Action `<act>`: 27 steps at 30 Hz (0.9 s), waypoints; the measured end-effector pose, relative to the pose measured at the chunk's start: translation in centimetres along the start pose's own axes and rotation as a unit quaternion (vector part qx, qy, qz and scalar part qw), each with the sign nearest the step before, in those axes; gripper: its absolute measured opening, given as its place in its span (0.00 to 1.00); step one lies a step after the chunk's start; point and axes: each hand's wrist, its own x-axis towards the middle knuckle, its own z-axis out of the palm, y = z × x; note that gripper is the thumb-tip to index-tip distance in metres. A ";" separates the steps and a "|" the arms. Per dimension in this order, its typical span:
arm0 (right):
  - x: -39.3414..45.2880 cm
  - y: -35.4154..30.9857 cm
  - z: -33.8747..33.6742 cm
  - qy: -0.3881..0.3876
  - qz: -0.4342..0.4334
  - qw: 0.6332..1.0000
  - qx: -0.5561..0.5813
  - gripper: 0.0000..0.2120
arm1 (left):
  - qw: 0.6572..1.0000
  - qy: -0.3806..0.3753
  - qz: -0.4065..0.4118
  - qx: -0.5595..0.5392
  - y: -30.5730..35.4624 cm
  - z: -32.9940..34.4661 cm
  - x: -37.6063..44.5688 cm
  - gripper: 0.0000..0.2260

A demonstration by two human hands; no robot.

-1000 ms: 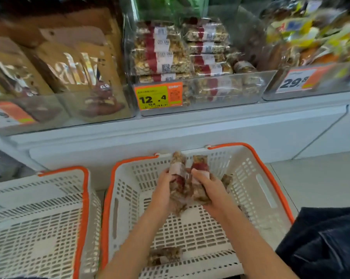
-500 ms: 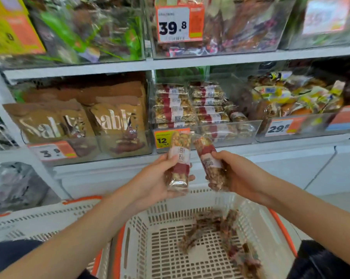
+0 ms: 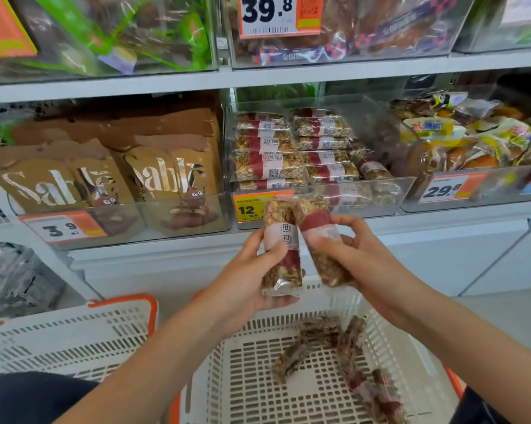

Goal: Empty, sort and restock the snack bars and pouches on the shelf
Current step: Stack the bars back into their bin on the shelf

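Gripping one nut bar [image 3: 281, 249] each, hands hover above basket [image 3: 252, 377] (shelf [image 3: 288, 78] behind).

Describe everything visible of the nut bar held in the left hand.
The clear-wrapped nut bar with a dark red and white paper band stands nearly upright, gripped by the left hand, thumb across the band. Golden nuts show through the glossy film above and below the band, which bears dark printed characters. Its upper end overlaps the orange and yellow price tag, and it sits close beside the right hand's similar bar.
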 end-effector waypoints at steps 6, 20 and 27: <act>0.6 -0.2 -2.4 -0.048 -0.223 0.932 -0.281 0.19 | 0.986 0.030 0.008 0.164 -0.5 -1.3 -0.3 0.34; 1.4 -1.6 -4.0 -0.207 -0.282 0.801 -0.486 0.24 | 0.983 -0.132 -0.063 0.114 -0.2 -1.8 -2.2 0.32; 1.4 -1.7 -4.4 -0.229 -0.275 0.803 -0.477 0.25 | 0.973 -0.185 -0.079 0.116 0.2 -2.2 -2.0 0.35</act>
